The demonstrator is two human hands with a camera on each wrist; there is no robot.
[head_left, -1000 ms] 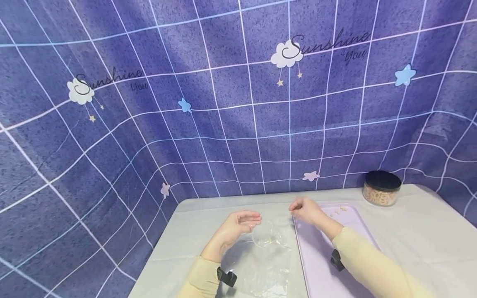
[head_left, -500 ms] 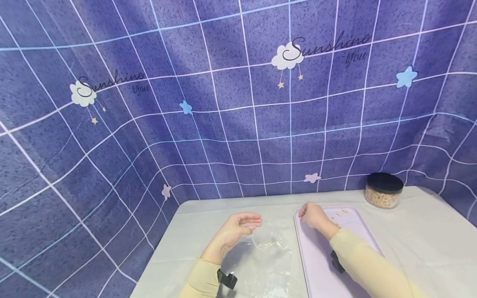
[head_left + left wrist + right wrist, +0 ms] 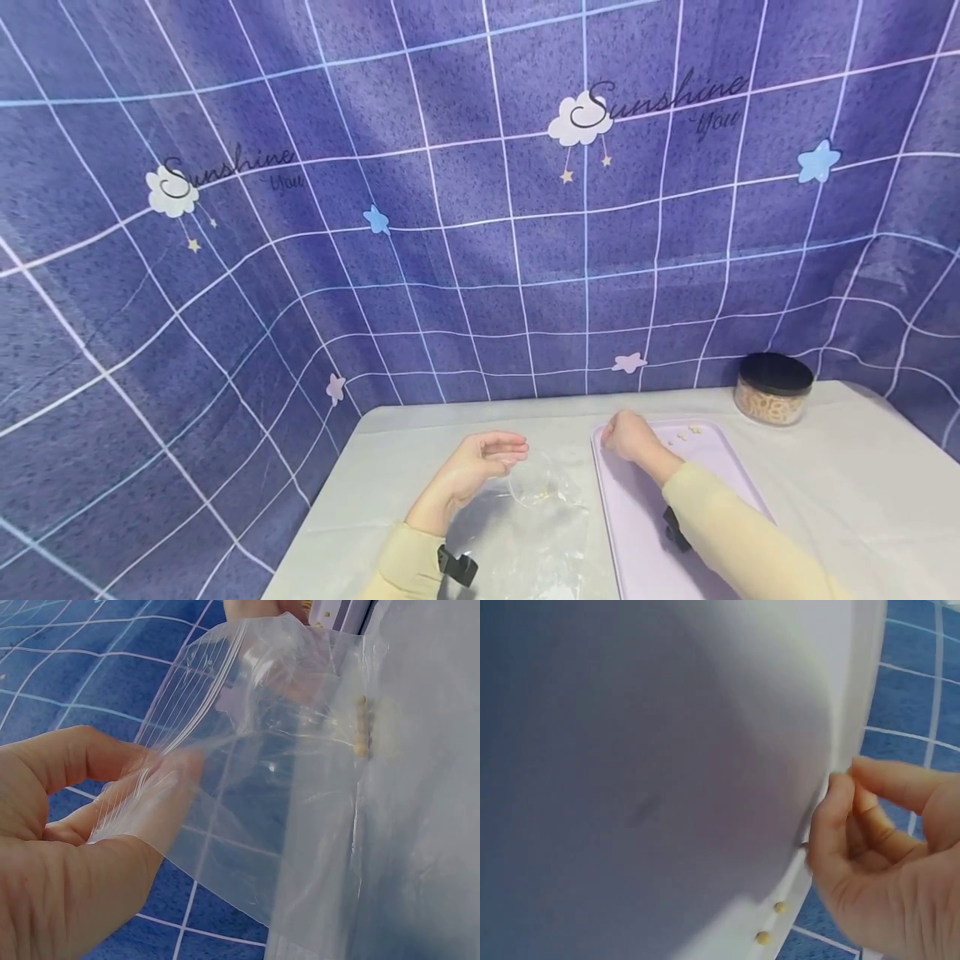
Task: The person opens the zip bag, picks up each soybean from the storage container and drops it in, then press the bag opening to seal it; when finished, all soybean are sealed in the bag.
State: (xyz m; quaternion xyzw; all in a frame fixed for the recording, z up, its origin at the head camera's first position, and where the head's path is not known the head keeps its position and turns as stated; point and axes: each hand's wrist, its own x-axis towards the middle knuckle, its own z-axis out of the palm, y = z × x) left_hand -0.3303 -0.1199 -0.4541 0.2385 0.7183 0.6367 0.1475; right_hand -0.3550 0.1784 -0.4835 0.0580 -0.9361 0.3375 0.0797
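Note:
My left hand pinches the open mouth of a clear zip bag between thumb and fingers, the ridged seal strip running across its fingertips. Small beige pieces lie inside the bag, toward its bottom. Over the far left corner of a lilac tray, my right hand has its fingers bent, thumb and fingertips brought together right at the rim; I cannot tell whether a piece is between them. More small beige pieces lie along the tray's far end, two of them near the right hand in its wrist view.
A clear jar with a black lid, filled with beige ring-shaped snacks, stands beyond the tray's far right corner. A pale cloth covers the table. Behind it hangs a blue gridded curtain.
My right hand has moved from just off the tray's left edge, beside the bag, to over the tray's far left corner and stays there. The left hand keeps its hold on the bag.

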